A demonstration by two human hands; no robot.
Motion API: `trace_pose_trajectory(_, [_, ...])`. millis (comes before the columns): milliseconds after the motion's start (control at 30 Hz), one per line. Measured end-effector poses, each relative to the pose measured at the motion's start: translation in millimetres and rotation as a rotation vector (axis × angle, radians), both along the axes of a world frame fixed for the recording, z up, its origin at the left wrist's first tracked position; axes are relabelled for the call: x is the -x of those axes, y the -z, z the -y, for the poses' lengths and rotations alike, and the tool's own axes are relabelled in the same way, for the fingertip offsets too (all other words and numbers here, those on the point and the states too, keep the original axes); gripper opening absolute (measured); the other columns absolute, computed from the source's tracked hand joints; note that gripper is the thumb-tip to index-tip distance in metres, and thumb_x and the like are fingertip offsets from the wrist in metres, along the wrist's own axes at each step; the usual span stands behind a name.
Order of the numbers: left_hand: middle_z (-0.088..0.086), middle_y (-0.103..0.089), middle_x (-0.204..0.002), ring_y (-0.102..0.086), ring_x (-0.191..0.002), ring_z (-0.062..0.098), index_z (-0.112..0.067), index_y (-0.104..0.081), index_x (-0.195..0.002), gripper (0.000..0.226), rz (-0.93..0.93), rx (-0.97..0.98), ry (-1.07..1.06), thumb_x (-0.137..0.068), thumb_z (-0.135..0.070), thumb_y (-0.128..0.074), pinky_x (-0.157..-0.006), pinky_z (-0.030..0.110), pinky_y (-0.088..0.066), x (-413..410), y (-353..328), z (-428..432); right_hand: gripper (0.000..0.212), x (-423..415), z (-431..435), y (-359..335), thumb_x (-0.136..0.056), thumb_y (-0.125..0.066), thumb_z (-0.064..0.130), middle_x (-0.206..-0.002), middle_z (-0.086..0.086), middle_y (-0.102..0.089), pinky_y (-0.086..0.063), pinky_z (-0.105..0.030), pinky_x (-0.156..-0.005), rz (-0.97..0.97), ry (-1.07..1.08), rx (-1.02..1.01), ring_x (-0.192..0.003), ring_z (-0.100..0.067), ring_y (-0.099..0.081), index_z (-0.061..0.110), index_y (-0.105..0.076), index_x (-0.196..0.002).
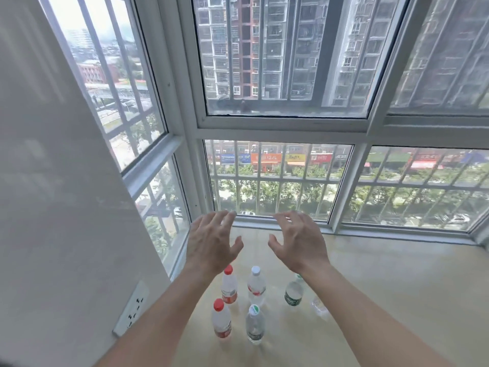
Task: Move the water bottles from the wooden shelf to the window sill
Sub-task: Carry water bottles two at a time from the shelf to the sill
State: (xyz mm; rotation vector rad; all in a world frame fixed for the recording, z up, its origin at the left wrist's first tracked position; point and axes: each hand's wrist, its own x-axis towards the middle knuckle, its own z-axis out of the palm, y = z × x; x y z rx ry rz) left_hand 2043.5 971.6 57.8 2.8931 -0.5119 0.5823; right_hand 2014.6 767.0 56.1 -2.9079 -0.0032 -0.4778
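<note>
Several water bottles stand upright on the beige window sill (pixel 383 274). Two have red caps: one at the front (pixel 221 320), one behind it (pixel 229 286). A white-capped bottle (pixel 256 286) stands to their right, with a green-and-white-capped bottle (pixel 254 324) in front of it. A green-labelled bottle (pixel 293 294) and a clear one (pixel 318 307) are partly hidden by my right forearm. My left hand (pixel 211 242) and my right hand (pixel 299 242) hover above the bottles, fingers spread, holding nothing. The wooden shelf is out of view.
Barred windows (pixel 280 181) close the sill at the back and the left. A white wall (pixel 53 207) with a socket plate (pixel 132 308) stands on the left. The sill stretches bare to the right of the bottles.
</note>
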Motion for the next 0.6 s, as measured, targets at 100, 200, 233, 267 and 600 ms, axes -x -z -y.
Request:
trace_pose_trajectory(100, [-0.003,-0.060,-0.131,-0.055,-0.119,0.023,-0.024,-0.050,-0.136,0.061,0.013,0.003,0.043,-0.085,-0.056,-0.048,-0.102,0.041,-0.041,-0.8,-4.1,19.3,0.051,10.8,15.9,-6.5,-0.087,-0.055,0.047,-0.124,-0.005,-0.064,-0.045,-0.041,-0.101,0.004,0.054,0.014,-0.115,-0.029,-0.058,0.023,-0.061,-0.131])
trace_pose_trajectory(200, [-0.003,-0.059,-0.133,-0.054,-0.121,0.023,-0.024,-0.048,-0.138,0.063,0.009,0.014,0.136,-0.085,-0.057,-0.046,-0.103,0.043,-0.042,-1.6,-5.3,45.6,0.053,25.1,34.0,-12.3,-0.088,-0.054,0.047,-0.130,-0.006,-0.062,-0.043,-0.042,-0.105,0.001,0.137,0.016,-0.122,-0.029,-0.055,0.023,-0.059,-0.134])
trace_pose_trajectory(233, [-0.003,-0.058,-0.135,-0.053,-0.122,0.023,-0.024,-0.047,-0.139,0.063,0.004,0.017,0.175,-0.086,-0.058,-0.045,-0.105,0.043,-0.042,-1.6,-5.3,56.0,0.054,31.4,40.6,-13.8,-0.087,-0.053,0.048,-0.130,-0.005,-0.062,-0.044,-0.042,-0.105,0.006,0.174,0.021,-0.122,-0.028,-0.055,0.023,-0.059,-0.135])
trace_pose_trajectory(267, [-0.003,-0.057,-0.136,-0.053,-0.123,0.023,-0.025,-0.046,-0.140,0.063,0.002,0.018,0.218,-0.086,-0.058,-0.046,-0.105,0.043,-0.041,-1.2,-5.0,67.1,0.054,38.9,47.4,-15.3,-0.087,-0.052,0.048,-0.129,-0.004,-0.063,-0.045,-0.042,-0.104,0.014,0.216,0.025,-0.120,-0.027,-0.056,0.024,-0.059,-0.135])
trace_pose_trajectory(600, [-0.004,-0.062,-0.129,-0.055,-0.120,0.024,-0.026,-0.054,-0.132,0.059,-0.041,0.036,0.730,-0.082,-0.057,-0.051,-0.098,0.043,-0.044,50.7,7.9,174.0,0.046,180.9,99.5,-3.7,-0.079,-0.061,0.043,-0.116,-0.004,-0.066,-0.052,-0.041,-0.095,0.041,0.747,0.030,-0.106,-0.029,-0.061,0.022,-0.067,-0.119])
